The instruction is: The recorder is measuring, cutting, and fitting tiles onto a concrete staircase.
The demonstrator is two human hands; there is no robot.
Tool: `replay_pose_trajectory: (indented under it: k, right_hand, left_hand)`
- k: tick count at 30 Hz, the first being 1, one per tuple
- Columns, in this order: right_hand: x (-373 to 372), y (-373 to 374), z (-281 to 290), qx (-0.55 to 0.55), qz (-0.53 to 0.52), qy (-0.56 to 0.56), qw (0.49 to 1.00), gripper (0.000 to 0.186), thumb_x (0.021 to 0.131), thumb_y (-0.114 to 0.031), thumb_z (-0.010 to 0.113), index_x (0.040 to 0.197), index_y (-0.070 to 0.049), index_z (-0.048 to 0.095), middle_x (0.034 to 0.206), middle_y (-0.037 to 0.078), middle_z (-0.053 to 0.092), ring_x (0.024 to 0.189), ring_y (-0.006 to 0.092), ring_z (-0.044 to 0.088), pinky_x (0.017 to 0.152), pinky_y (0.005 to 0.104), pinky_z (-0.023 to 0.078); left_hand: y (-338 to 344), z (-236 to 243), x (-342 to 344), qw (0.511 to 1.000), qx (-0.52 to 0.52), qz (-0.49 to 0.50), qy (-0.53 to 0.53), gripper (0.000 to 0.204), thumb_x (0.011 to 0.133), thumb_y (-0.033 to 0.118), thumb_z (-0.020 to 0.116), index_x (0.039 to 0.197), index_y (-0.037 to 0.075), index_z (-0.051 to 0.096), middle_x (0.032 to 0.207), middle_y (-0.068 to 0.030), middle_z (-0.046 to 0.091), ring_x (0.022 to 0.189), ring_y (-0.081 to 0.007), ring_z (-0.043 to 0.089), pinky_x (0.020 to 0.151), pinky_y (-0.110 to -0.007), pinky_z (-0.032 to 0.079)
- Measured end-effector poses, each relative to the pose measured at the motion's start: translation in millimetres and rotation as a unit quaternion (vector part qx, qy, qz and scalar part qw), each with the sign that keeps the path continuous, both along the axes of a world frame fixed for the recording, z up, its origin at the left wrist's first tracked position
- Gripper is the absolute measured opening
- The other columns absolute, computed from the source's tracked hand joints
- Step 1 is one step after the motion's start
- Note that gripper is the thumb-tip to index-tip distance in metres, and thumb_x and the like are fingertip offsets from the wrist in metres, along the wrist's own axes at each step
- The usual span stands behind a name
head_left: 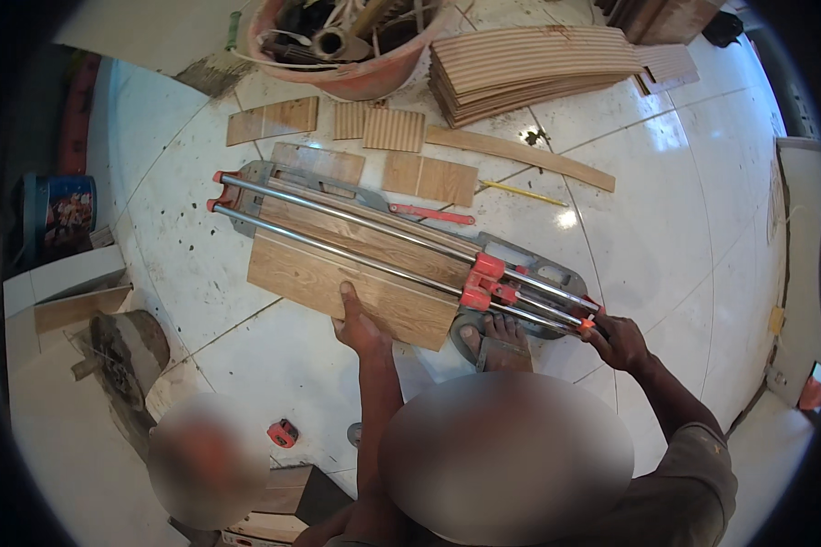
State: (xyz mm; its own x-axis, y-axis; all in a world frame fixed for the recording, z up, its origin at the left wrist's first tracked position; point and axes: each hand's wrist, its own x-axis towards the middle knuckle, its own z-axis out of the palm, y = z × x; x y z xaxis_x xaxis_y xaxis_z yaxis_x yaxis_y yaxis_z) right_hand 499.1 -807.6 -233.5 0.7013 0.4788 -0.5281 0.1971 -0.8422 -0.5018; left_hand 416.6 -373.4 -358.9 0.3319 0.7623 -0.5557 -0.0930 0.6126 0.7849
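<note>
Now pinching tile (401, 308), judged stiff and brittle, by its handiest edge, six o'clock, with left hand (365, 332); apparently gripping cutter handle (587, 325), four o'clock, with right hand (620, 345).

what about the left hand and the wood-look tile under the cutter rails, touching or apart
Touching: the head view shows the left hand at the near edge of the wood-look tile, its thumb on the top face.

1. Holding the wood-grain tile (337, 284) with the left hand (364, 334).
2. Laid on the tile cutter (485, 281), beneath its rails.
3. Gripping the cutter's right end with the right hand (622, 344).
4. Backed by tile pieces (429, 178) and a reddish tub (367, 82).
</note>
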Motion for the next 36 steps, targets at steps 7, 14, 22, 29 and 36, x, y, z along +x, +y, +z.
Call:
replay_pose_trajectory:
  k: [7,14,22,29,36]
  right_hand:
    - [5,21,14,-0.018,0.008,-0.012,1.000,0.042,0.099,-0.045,0.064,0.107,-0.004,0.069,0.077,0.019,0.071,0.072,0.0400,0.071,0.062,0.0474,0.055]
    - [7,36,14,-0.034,0.011,-0.010,0.999,0.045,0.100,-0.047,0.062,0.116,-0.006,0.069,0.081,0.020,0.072,0.075,0.0407,0.071,0.063,0.0471,0.056]
    - [6,44,6,-0.037,0.015,-0.003,0.999,0.051,0.101,-0.051,0.058,0.123,-0.007,0.067,0.080,0.020,0.072,0.073,0.0434,0.070,0.064,0.0501,0.056]
    - [4,43,2,-0.032,0.013,-0.020,0.999,0.046,0.101,-0.049,0.059,0.119,-0.007,0.066,0.083,0.020,0.072,0.075,0.0439,0.070,0.064,0.0511,0.056]
    - [6,49,-1,-0.008,0.029,-0.030,0.999,0.039,0.101,-0.040,0.061,0.121,-0.007,0.064,0.098,0.019,0.073,0.081,0.0426,0.070,0.067,0.0502,0.057]
  left_hand:
    - [1,4,0,1.000,0.003,-0.011,0.015,0.066,0.095,0.025,0.076,0.145,-0.003,0.045,0.136,-0.0138,0.060,0.120,-0.0273,0.061,0.105,-0.042,0.052]
    - [2,0,-1,1.000,-0.007,0.008,-0.007,0.062,0.093,0.019,0.079,0.142,-0.002,0.047,0.133,-0.0136,0.062,0.117,-0.0260,0.063,0.103,-0.043,0.054]
    - [2,1,-2,1.000,-0.011,0.015,-0.001,0.063,0.092,0.019,0.080,0.142,-0.002,0.046,0.133,-0.0140,0.062,0.117,-0.0264,0.063,0.104,-0.043,0.054]
    - [1,0,0,1.000,-0.003,0.000,0.019,0.064,0.094,0.023,0.077,0.144,-0.002,0.046,0.134,-0.0141,0.061,0.117,-0.0269,0.063,0.103,-0.043,0.054]
    - [3,-1,-2,0.999,0.004,-0.015,0.042,0.060,0.096,0.026,0.075,0.142,-0.003,0.048,0.133,-0.0150,0.062,0.116,-0.0270,0.064,0.100,-0.041,0.055]
